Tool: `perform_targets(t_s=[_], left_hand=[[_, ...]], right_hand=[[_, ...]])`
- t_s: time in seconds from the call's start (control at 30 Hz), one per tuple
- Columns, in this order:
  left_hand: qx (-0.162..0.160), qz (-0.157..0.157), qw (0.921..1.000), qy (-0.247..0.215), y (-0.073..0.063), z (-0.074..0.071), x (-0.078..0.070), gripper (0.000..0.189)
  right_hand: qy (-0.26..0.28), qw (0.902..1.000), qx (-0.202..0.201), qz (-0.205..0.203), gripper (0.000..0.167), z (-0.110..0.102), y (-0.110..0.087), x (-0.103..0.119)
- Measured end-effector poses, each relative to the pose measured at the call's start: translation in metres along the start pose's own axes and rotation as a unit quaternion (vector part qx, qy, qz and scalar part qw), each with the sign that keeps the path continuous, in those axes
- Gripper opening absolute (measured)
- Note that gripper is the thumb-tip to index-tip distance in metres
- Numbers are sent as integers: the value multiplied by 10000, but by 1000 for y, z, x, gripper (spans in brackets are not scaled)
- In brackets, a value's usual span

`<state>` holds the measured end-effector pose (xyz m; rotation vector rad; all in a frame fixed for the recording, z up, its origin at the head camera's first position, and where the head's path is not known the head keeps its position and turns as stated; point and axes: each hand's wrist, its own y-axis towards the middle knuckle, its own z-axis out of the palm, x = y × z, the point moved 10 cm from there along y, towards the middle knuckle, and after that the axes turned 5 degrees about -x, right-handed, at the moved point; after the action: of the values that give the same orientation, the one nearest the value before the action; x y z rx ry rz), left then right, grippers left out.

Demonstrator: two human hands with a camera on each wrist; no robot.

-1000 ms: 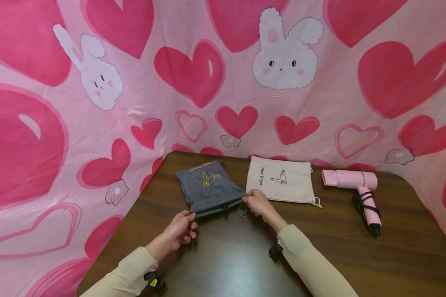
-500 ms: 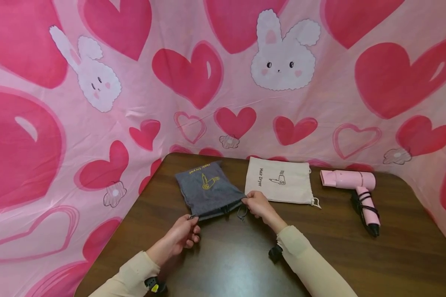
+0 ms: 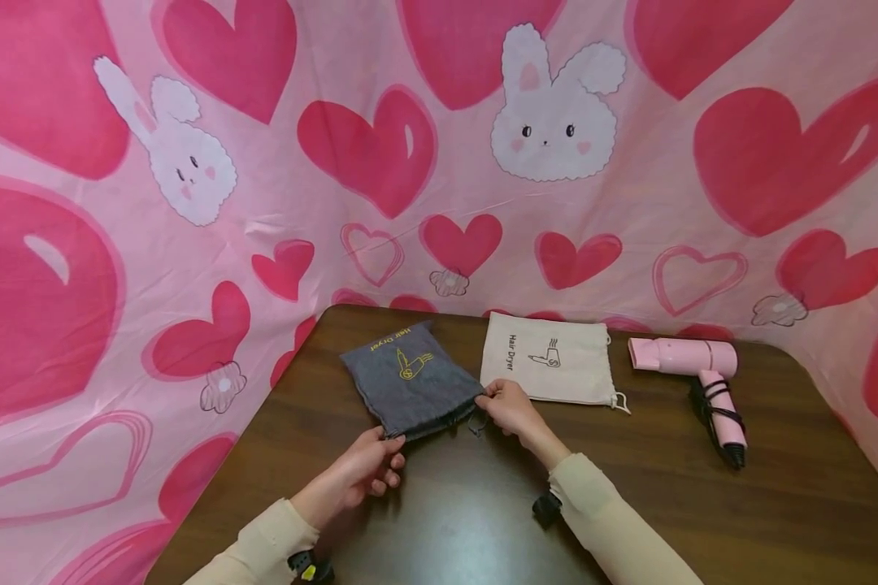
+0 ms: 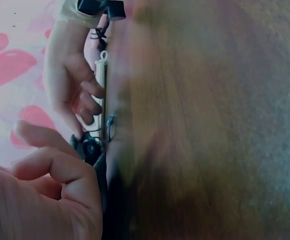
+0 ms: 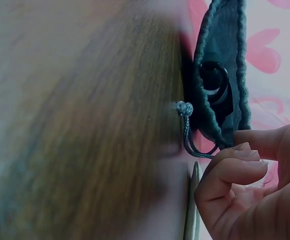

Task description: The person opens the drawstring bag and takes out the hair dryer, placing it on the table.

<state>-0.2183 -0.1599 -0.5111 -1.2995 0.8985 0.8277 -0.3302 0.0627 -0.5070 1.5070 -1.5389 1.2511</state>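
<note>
A dark grey drawstring bag (image 3: 410,382) with yellow "Hair Dryer" print lies on the table, its mouth toward me. My left hand (image 3: 362,471) pinches the left corner of the mouth between thumb and finger. At the right corner, my right hand (image 3: 512,410) pinches the edge. The right wrist view looks into the parted mouth, where a black looped object (image 5: 215,82) shows inside the bag; most of it is hidden. A knotted drawcord (image 5: 186,110) hangs from the mouth near my right fingers (image 5: 235,167).
A cream drawstring bag (image 3: 549,361) with a black hair dryer print lies flat behind my right hand. Farther right is a pink hair dryer (image 3: 691,357), its black cord wound around the handle. Pink heart-patterned cloth (image 3: 380,146) hangs behind the wooden table (image 3: 593,487).
The left corner of the grey bag has come slightly nearer and to the right with my left hand. My right hand keeps its pinch with little movement.
</note>
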Motion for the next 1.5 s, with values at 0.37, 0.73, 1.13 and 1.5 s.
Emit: perform_targets(t_s=[0.37,0.73,1.13,1.5], left_hand=[[376,921,9430,3176,-3,-10,-43,41],[-481,1958,8431,4985,42,-58,-153,34],[-1362,1890,8385,4926,135,-113,-180,40],[-572,595,9138,3976,165,-116,-148,39]], right_hand=[[-229,9996,158,36,25,2,-17,-4],[-177,9933,1121,-238,31,25,-30,-4],[210,9870,1565,-293,33,46,-34,0],[245,9859,1609,-386,41,55,-31,7]])
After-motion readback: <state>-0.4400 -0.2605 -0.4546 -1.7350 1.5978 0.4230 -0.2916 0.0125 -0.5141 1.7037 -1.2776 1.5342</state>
